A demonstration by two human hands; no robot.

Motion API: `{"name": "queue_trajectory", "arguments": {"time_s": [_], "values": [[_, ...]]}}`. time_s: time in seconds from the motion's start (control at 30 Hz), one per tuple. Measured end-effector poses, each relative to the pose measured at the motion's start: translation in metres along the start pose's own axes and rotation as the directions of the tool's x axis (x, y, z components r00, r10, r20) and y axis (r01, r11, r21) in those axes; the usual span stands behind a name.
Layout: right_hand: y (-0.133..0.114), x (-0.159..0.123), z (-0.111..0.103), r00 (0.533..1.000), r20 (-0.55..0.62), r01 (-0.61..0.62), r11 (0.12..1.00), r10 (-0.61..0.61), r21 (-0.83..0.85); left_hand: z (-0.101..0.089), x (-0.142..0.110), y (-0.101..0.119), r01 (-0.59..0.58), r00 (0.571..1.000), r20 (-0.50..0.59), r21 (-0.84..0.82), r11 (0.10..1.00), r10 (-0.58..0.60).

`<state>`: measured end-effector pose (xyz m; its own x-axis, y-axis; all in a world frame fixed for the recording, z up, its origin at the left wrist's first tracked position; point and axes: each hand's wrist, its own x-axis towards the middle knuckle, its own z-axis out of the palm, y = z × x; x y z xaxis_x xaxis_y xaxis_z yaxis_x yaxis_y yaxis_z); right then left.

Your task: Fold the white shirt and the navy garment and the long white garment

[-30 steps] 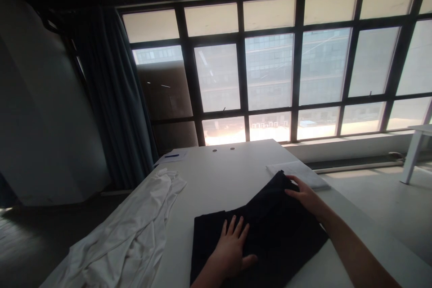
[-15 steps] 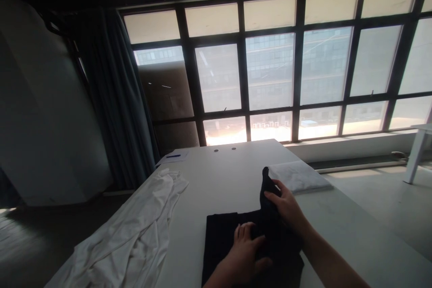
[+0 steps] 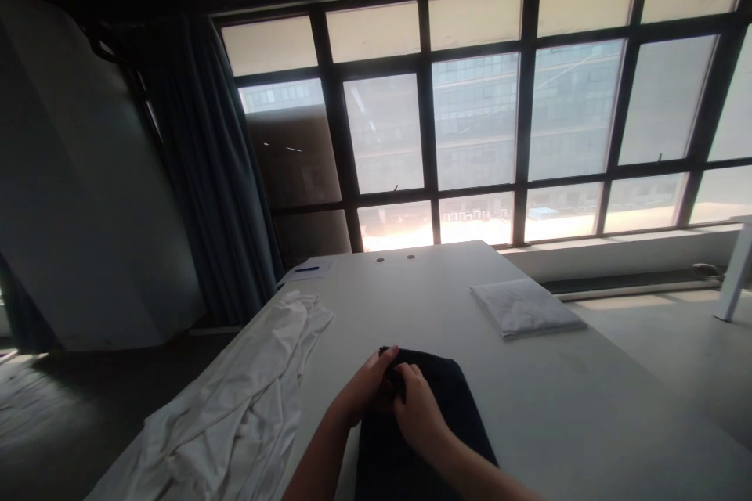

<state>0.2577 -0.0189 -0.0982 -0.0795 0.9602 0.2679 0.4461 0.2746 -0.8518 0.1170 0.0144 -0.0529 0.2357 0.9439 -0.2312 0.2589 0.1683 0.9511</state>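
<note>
Black folded cloth [image 3: 455, 399] lies at the near middle of the white table, seen in the head view; its exact kind of garment does not show. At its upper left corner my left hand [image 3: 367, 383] grips the far edge, thumb on top. Close beside it, my right hand [image 3: 417, 407] has its fingers curled over the same corner, pinching the cloth. Between the two hands the bunched fabric is partly hidden. The near end of the cloth runs out of view below.
Along the left side of the table [image 3: 405, 297] stretches crumpled white fabric [image 3: 235, 407]. A folded white cloth [image 3: 529, 308] lies at the right. Paper with a blue pen [image 3: 306, 268] rests at the far left corner. Windows and a dark curtain [image 3: 205, 172] stand behind.
My right hand has moved left from the raised right part of the black cloth to its left corner. That part is now folded over, making the cloth narrower. My left hand has shifted up and left.
</note>
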Motion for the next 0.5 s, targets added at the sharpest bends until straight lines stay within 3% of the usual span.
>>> {"name": "queue_trajectory", "arguments": {"time_s": [0.1,0.2,0.33,0.5], "values": [[0.003,-0.011,0.019,0.995,0.096,-0.019,1.0,0.02,-0.011,-0.009,0.011,-0.019,0.029,0.993,-0.115,0.159,0.987,-0.011],[0.001,-0.015,0.012,0.976,0.215,0.02,1.0,-0.015,-0.019,-0.018,0.024,-0.033,0.042,0.987,-0.158,0.199,0.979,-0.01],[0.005,0.009,-0.032,0.957,0.291,0.037,0.996,-0.012,-0.08,-0.025,0.031,-0.041,0.052,0.995,-0.099,0.209,0.977,-0.032],[0.053,0.057,-0.096,0.995,0.075,-0.051,0.963,0.073,-0.266,-0.027,0.034,-0.046,0.078,0.992,-0.114,0.236,0.969,-0.052]]}}
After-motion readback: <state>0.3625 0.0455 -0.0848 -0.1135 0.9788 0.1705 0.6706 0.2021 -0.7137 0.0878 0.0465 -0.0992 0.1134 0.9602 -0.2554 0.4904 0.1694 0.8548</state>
